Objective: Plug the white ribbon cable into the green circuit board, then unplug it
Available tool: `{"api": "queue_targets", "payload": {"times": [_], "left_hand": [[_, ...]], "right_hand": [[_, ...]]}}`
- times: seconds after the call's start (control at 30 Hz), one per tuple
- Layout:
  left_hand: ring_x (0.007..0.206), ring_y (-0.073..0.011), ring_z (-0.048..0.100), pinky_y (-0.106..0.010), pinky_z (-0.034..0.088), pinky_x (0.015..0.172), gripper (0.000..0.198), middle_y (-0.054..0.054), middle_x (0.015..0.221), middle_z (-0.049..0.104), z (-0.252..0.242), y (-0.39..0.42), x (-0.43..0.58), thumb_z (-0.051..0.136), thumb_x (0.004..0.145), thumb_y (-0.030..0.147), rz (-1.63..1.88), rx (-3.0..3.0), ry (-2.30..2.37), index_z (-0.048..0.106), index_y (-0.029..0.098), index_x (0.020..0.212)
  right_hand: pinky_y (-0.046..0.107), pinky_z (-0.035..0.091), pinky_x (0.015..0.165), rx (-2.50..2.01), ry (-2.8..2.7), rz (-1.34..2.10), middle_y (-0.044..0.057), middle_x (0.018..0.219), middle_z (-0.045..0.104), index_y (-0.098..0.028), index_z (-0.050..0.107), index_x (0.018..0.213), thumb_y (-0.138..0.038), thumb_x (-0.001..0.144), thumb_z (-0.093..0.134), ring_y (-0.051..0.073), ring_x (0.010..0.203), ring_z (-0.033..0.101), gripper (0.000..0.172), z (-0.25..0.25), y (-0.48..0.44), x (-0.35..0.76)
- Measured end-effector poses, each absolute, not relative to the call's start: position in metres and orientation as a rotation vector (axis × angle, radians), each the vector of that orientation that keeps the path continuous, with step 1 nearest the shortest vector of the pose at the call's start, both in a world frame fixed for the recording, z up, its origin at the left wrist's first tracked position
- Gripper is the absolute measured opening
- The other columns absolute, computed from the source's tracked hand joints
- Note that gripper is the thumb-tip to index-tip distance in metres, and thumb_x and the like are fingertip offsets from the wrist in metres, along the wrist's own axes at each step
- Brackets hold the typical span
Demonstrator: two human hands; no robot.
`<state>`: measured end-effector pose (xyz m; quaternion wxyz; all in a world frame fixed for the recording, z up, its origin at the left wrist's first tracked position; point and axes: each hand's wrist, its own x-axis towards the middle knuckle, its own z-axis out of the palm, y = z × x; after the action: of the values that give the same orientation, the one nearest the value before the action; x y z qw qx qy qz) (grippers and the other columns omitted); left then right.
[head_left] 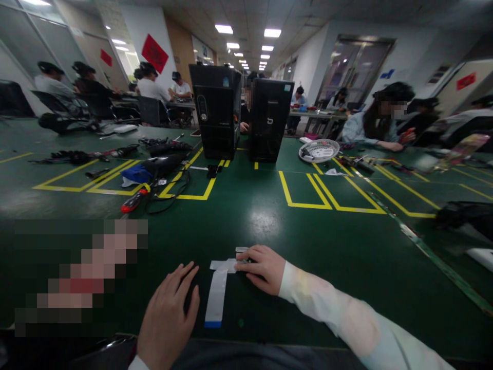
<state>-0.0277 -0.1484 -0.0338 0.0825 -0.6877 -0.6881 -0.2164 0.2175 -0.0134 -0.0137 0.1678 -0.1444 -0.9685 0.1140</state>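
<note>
A white flat ribbon cable (215, 298), bent into an angle, lies on the green tabletop between my hands. Its near end carries a blue tab (212, 324). My right hand (265, 268) rests over the cable's far right end, index and middle fingers stretched out onto it and the thumb apart. Part of that end is hidden under the fingers, and a short pale piece shows just beyond them. Left of the cable, my left hand (169, 308) hovers or lies low over the table, fingers spread, with nothing in it; whether it touches the surface I cannot tell.
Two black computer towers (215, 113) stand at the back middle. A red-and-black screwdriver (133, 201), cables and tools lie at left. A white basket (319, 151) sits back right. Yellow tape outlines (308, 205) mark the table. Other people (379, 121) sit around; a pixelated patch covers the left.
</note>
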Motion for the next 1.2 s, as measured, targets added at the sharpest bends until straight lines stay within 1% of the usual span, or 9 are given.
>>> {"api": "queue_targets", "payload": {"times": [0.3, 0.43, 0.53, 0.6, 0.7, 0.77, 0.87, 1.03, 1.2], "left_hand": [[0.123, -0.0284, 0.049, -0.048, 0.042, 0.100, 0.041, -0.012, 0.130, 0.056, -0.036, -0.149, -0.029, 0.038, 0.091, 0.034, -0.633, -2.065, -2.053, 0.055, 0.016, 0.124], [0.123, -0.0284, 0.049, -0.048, 0.042, 0.100, 0.042, -0.012, 0.131, 0.056, -0.036, -0.149, -0.030, 0.039, 0.091, 0.034, -0.628, -2.069, -2.053, 0.054, 0.015, 0.125], [0.123, -0.0290, 0.049, -0.048, 0.043, 0.099, 0.043, -0.011, 0.131, 0.056, -0.037, -0.150, -0.031, 0.039, 0.091, 0.036, -0.624, -2.067, -2.069, 0.054, 0.016, 0.126], [0.123, -0.0292, 0.050, -0.048, 0.043, 0.099, 0.043, -0.011, 0.131, 0.056, -0.038, -0.151, -0.031, 0.039, 0.091, 0.036, -0.611, -2.067, -2.079, 0.054, 0.017, 0.126], [0.123, -0.0287, 0.049, -0.048, 0.043, 0.099, 0.043, -0.011, 0.132, 0.055, -0.040, -0.150, -0.031, 0.039, 0.091, 0.036, -0.599, -2.067, -2.076, 0.054, 0.017, 0.127], [0.124, -0.0286, 0.049, -0.048, 0.043, 0.099, 0.044, -0.011, 0.132, 0.055, -0.041, -0.149, -0.031, 0.038, 0.091, 0.036, -0.595, -2.067, -2.067, 0.053, 0.016, 0.127], [0.124, -0.0283, 0.049, -0.048, 0.042, 0.100, 0.043, -0.011, 0.131, 0.056, -0.041, -0.149, -0.031, 0.037, 0.091, 0.037, -0.595, -2.063, -2.062, 0.054, 0.016, 0.125], [0.124, -0.0280, 0.049, -0.047, 0.041, 0.101, 0.043, -0.011, 0.132, 0.055, -0.039, -0.150, -0.030, 0.038, 0.091, 0.037, -0.600, -2.054, -2.079, 0.055, 0.017, 0.126], [0.123, -0.0276, 0.049, -0.047, 0.042, 0.100, 0.043, -0.011, 0.132, 0.055, -0.037, -0.149, -0.029, 0.036, 0.092, 0.036, -0.586, -2.046, -2.087, 0.055, 0.016, 0.126]], "right_hand": [[0.039, 0.044, 0.091, -0.435, -2.605, 0.185, 0.011, 0.131, 0.050, -0.021, 0.052, 0.128, -0.020, 0.090, 0.044, 0.021, 0.117, 0.048, 0.039, -0.005, 0.002, 0.240], [0.048, 0.042, 0.092, -0.883, -2.347, -0.188, 0.013, 0.129, 0.051, -0.022, 0.056, 0.123, -0.025, 0.089, 0.045, 0.027, 0.117, 0.048, 0.036, -0.003, 0.048, 0.308], [0.051, 0.040, 0.092, -1.536, -2.103, -0.391, 0.018, 0.132, 0.047, -0.016, 0.057, 0.124, -0.036, 0.088, 0.045, 0.034, 0.117, 0.047, 0.043, -0.007, 0.076, 0.387], [0.050, 0.035, 0.097, -2.090, -1.824, -0.383, 0.021, 0.138, 0.039, -0.011, 0.052, 0.131, -0.044, 0.088, 0.043, 0.037, 0.125, 0.039, 0.055, -0.011, 0.082, 0.440], [0.054, 0.031, 0.097, -2.366, -1.553, -0.353, 0.035, 0.138, 0.032, 0.007, 0.047, 0.130, -0.043, 0.088, 0.040, 0.046, 0.128, 0.030, 0.065, -0.017, 0.072, 0.506], [0.052, 0.032, 0.097, -2.470, -1.469, -0.294, 0.038, 0.134, 0.035, 0.013, 0.047, 0.127, -0.042, 0.088, 0.038, 0.046, 0.127, 0.032, 0.068, -0.020, 0.063, 0.535], [0.049, 0.037, 0.094, -2.580, -1.448, -0.158, 0.035, 0.129, 0.045, 0.011, 0.050, 0.126, -0.043, 0.090, 0.030, 0.042, 0.121, 0.043, 0.068, -0.024, 0.056, 0.560], [0.044, 0.037, 0.097, -2.643, -1.492, -0.029, 0.030, 0.135, 0.042, 0.006, 0.049, 0.130, -0.044, 0.091, 0.028, 0.038, 0.124, 0.042, 0.066, -0.024, 0.059, 0.571], [0.046, 0.038, 0.091, -2.628, -1.508, 0.046, 0.030, 0.131, 0.045, 0.001, 0.049, 0.131, -0.048, 0.091, 0.027, 0.041, 0.116, 0.048, 0.067, -0.016, 0.057, 0.564]]}}
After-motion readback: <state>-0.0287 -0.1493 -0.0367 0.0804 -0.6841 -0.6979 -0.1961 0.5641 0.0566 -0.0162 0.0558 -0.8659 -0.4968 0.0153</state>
